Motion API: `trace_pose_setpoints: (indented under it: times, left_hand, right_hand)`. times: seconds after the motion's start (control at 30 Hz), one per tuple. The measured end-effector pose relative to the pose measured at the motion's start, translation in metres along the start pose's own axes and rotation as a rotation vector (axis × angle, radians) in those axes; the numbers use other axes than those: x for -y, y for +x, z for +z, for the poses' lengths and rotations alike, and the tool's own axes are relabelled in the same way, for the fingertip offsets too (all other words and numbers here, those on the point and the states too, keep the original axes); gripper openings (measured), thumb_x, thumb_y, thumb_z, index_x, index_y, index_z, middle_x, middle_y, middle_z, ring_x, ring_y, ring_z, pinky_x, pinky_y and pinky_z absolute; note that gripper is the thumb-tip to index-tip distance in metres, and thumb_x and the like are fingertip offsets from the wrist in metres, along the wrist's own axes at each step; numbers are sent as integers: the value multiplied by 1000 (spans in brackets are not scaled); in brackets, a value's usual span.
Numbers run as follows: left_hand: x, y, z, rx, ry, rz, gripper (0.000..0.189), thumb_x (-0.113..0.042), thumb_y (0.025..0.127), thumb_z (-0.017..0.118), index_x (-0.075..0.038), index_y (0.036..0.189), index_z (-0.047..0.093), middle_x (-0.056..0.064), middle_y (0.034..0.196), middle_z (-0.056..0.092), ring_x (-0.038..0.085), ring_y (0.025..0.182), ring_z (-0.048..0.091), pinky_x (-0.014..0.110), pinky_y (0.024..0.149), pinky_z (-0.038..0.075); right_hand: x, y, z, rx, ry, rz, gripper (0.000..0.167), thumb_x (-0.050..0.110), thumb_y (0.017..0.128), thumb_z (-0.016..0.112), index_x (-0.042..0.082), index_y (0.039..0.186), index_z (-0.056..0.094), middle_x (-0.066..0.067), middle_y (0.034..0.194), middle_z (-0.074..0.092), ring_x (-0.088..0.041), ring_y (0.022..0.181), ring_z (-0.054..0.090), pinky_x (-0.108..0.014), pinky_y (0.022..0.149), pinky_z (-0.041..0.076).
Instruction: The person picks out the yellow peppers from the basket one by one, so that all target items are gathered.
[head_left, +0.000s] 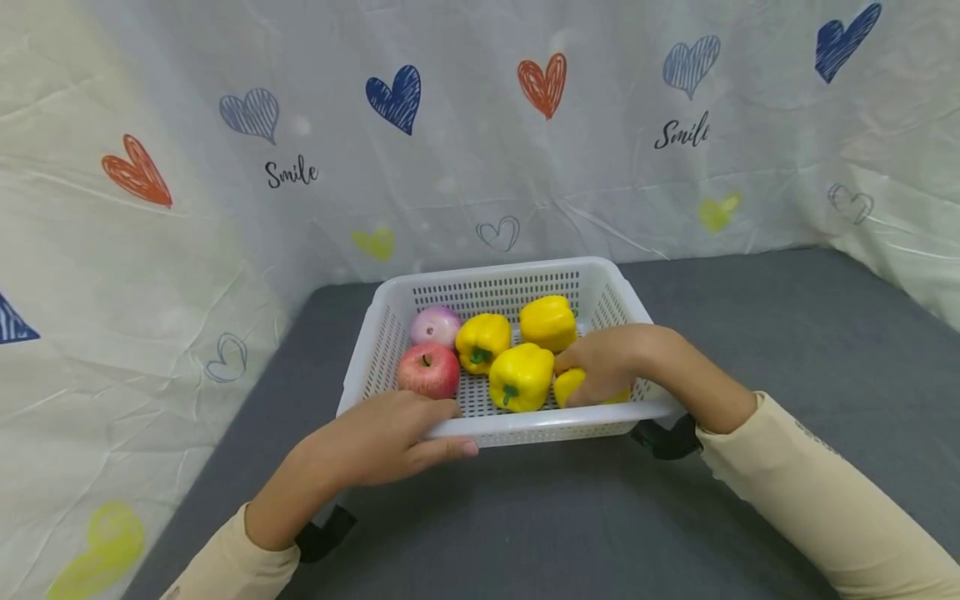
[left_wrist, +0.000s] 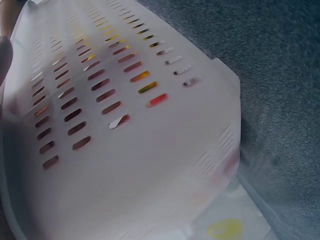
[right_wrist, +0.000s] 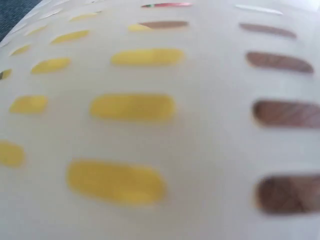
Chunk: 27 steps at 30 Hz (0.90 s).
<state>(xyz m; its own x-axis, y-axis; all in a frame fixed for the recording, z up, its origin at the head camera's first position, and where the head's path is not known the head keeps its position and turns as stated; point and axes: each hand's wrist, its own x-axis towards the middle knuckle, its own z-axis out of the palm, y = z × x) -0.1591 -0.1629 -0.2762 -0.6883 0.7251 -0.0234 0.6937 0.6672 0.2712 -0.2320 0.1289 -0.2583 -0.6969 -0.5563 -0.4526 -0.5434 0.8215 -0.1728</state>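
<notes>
A white slotted plastic basket [head_left: 540,421] holds several yellow bell peppers, a red apple [head_left: 428,372] and a purple onion [head_left: 435,326]. My left hand [head_left: 390,435] grips the basket's near rim toward the left, fingers over the inside and thumb along the outside. My right hand [head_left: 611,358] reaches into the near right corner, its fingers curled over a yellow bell pepper [head_left: 567,387] that it partly hides. Just left of those fingers sits another bell pepper [head_left: 521,377]. Both wrist views look at the basket's slotted wall [left_wrist: 150,160], with yellow showing through the slots.
The basket stands on a dark grey cloth-covered table [head_left: 750,333]. Behind and along the left hangs a white curtain [head_left: 450,167] printed with hearts and "Smile". Two more bell peppers, one near the middle [head_left: 482,342] and one farther back [head_left: 548,322], lie in the basket.
</notes>
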Motion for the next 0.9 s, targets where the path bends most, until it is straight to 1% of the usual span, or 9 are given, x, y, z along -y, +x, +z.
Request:
trace_pose_setpoints:
  times: [0.1,0.23,0.43,0.63,0.8,0.9]
  left_hand:
    - [0,0,1,-4,9,-6,43,-64,96,50,-21,93,58,-12,65,42,5,59,47,28,59,42]
    - [-1,0,1,-8,23,-18,42,-63,96,51,-22,95,59,-13,66,43,5,61,49,28,59,43]
    - [-1,0,3,-21,32,-10,42,-64,96,49,-23,93,58,-13,67,42,5,62,48,28,59,42]
    - [0,0,5,-31,66,-22,44,-66,96,47,-23,92,56,-13,66,41,5,62,48,28,59,42]
    - [-1,1,6,-27,85,-49,39,-63,96,51,-25,93,57,-13,65,43,5,62,49,27,59,43]
    - [-2,1,6,-21,83,-59,37,-62,96,53,-25,94,58,-14,65,44,4,63,50,27,59,44]
  right_hand:
    - [-2,-1,1,-11,14,-17,48,36,91,68,20,136,61,0,118,63,-24,100,54,-50,97,41]
    - [-5,-2,3,-34,46,-26,47,35,90,68,20,134,62,1,114,63,-23,98,54,-47,92,42]
    - [-6,-5,6,-59,95,-36,43,34,89,69,21,129,65,3,107,62,-21,96,55,-45,88,43]
    - [-8,-6,8,-71,116,-41,45,37,89,69,22,131,65,4,109,61,-21,97,54,-45,88,42]
    - [-10,-7,8,-73,118,-50,44,38,89,69,25,131,64,5,107,61,-20,96,54,-44,86,41]
    - [-11,-8,8,-77,115,-62,44,38,89,69,25,131,64,5,109,61,-20,97,54,-44,87,41]
